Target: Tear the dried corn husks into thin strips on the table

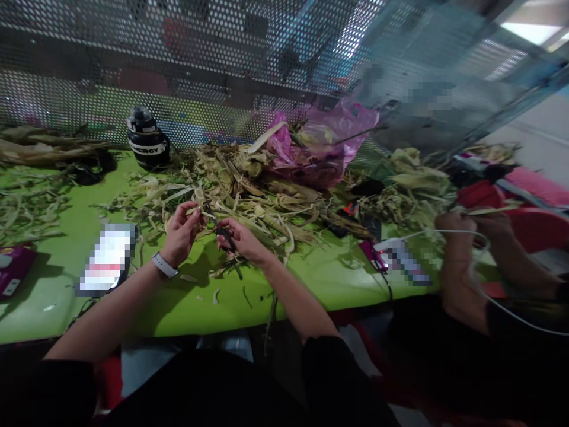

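Note:
My left hand (181, 232) is raised over the green table (311, 279), its fingers pinched on a thin pale strip of dried husk (198, 209). A white watch band circles that wrist. My right hand (240, 237) is closed round small black-handled scissors (222, 232), whose blades point up and left toward the strip. Both hands sit close together just in front of a large heap of dried husks (249, 184). Short trimmed scraps lie on the table beneath them.
A black jar (146, 139) stands at the back left by a perforated metal screen. A pink plastic bag (317, 148) lies behind the heap. A blurred phone (106, 258) lies left. At right, another person's hands (462, 231) work beside a white cable and red items.

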Tool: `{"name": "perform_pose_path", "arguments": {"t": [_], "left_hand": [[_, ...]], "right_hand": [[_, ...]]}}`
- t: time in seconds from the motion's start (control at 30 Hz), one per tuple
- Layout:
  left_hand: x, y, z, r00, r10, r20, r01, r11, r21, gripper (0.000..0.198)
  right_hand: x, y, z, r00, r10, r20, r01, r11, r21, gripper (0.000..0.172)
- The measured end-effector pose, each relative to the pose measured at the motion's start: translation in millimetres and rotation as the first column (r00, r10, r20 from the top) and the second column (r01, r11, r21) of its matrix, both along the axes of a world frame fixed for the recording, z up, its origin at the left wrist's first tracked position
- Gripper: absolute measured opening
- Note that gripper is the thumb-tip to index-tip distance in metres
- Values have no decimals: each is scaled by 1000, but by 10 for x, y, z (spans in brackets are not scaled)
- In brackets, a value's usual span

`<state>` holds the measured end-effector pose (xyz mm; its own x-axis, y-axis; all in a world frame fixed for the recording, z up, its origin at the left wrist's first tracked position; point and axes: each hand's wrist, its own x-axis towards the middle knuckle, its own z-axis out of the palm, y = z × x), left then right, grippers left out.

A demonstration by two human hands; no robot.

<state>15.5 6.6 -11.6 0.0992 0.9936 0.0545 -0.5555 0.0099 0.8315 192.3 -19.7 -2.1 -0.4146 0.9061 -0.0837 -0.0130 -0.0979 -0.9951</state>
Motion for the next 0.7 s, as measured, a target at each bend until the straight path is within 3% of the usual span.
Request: {"name": "perform_pose_path", "arguments": {"t": [0.33,0.7], "left_hand": [[22,-36,3,1000,10,-19,-11,999,-35,39],[89,-131,18,995,-92,-46,91,995,-30,45]], "right_hand": [[-45,-12,1,997,-74,-17,74,996,47,48],[-10,16,-83,992,-120,49,111,981,162,46]]}}
